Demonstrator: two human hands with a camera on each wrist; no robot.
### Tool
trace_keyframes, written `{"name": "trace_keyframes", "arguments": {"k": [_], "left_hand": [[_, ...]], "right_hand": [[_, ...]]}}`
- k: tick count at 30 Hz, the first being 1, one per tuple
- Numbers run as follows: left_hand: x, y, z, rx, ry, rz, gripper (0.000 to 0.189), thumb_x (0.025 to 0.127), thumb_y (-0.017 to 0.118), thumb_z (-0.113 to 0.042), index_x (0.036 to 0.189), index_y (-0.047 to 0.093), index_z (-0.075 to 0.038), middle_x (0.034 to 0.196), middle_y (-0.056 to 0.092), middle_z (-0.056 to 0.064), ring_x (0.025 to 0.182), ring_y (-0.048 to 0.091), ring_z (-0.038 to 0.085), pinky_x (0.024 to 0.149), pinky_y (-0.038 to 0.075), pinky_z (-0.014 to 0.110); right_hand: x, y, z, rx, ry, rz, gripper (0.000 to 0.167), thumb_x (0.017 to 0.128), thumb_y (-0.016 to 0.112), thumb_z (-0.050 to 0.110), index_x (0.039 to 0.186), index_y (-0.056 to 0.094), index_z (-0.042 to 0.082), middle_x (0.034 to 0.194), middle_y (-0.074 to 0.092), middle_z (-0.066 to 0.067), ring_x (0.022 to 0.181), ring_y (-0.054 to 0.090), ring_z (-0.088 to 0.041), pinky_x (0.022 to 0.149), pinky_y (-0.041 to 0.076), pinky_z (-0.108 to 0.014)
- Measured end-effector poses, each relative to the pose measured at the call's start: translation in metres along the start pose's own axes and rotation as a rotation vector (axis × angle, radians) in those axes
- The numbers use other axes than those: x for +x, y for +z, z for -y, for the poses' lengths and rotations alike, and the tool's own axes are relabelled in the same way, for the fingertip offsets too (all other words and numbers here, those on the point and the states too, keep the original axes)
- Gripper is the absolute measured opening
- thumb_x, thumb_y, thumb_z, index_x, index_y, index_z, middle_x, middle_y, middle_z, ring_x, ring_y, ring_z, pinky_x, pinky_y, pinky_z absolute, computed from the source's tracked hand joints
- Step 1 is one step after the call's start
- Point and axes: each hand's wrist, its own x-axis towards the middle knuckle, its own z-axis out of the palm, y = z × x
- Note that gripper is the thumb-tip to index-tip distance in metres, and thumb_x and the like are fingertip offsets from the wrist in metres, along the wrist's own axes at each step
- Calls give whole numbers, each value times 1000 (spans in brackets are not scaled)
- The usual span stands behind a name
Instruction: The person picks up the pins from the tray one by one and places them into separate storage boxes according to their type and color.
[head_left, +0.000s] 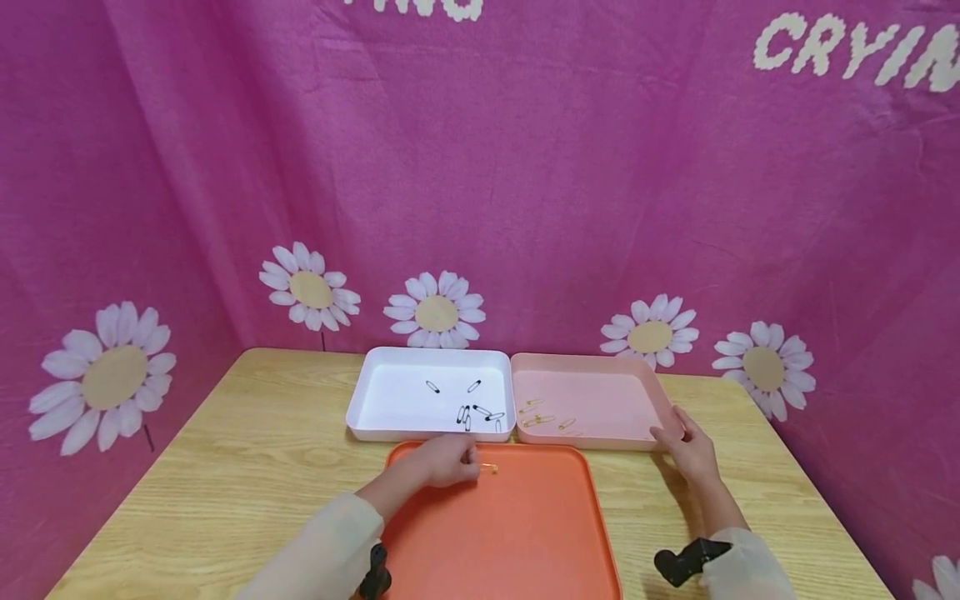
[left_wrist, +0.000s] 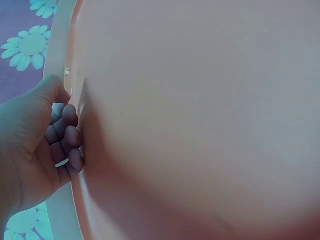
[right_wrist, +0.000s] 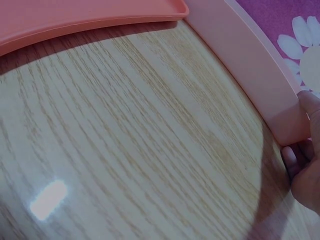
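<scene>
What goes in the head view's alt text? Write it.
A person's left hand reaches for a gold safety pin on an orange tray, while the right hand touches a pink tray of gold pins beside a white tray of black pins.

An orange tray (head_left: pixel 525 533) fills the lower centre of the head view, with one gold safety pin (head_left: pixel 489 467) on it. Above it, left of centre, sits a white tray (head_left: pixel 390 392) holding black safety pins (head_left: pixel 474 412); to the right of that, a pale pink tray (head_left: pixel 607 392) with gold pins (head_left: pixel 537 414). The table (head_left: pixel 247 475) is light wood with darker grain. The backdrop (head_left: pixel 525 167) is magenta, printed with white daisies with tan centres and white lettering along the top; both sleeves are cream
</scene>
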Motion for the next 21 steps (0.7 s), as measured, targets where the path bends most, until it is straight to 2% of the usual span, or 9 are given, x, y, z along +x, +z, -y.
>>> {"name": "trace_keyframes", "arguments": {"k": [4, 8, 13, 21], "left_hand": [[-2, -3, 0, -71, 10, -24, 12, 83, 57, -15, 72, 52, -14, 59, 46, -7, 55, 44, 8, 54, 33, 20], [-4, -9, -2, -120, 32, -70, 4, 83, 56, -15, 81, 54, -12, 62, 53, -6, 56, 47, 8, 56, 38, 21], [0, -15, -4, -133, 76, -139, 5, 82, 56, -14, 84, 57, -9, 67, 54, -4, 61, 48, 8, 60, 40, 22], [7, -24, -9, -180, 36, -214, 8, 83, 54, -18, 87, 57, -12, 66, 47, -4, 59, 44, 10, 56, 37, 23]], "right_hand": [[1, 0, 0, 1, 4, 9, 75, 91, 57, 27, 150, 14, 9, 151, 15, -29, 139, 19, -41, 113, 20, -47], [1, 0, 0, 2, 8, 19, 75, 92, 57, 27, 150, 12, 9, 151, 14, -29, 140, 18, -41, 113, 20, -47], [-1, 0, 2, 11, 19, 24, 76, 92, 57, 27, 150, 11, 11, 152, 11, -27, 141, 16, -40, 113, 20, -46], [-2, 0, 3, 5, 27, 19, 76, 92, 56, 29, 150, 10, 10, 152, 11, -28, 140, 16, -41, 114, 18, -48]]}}
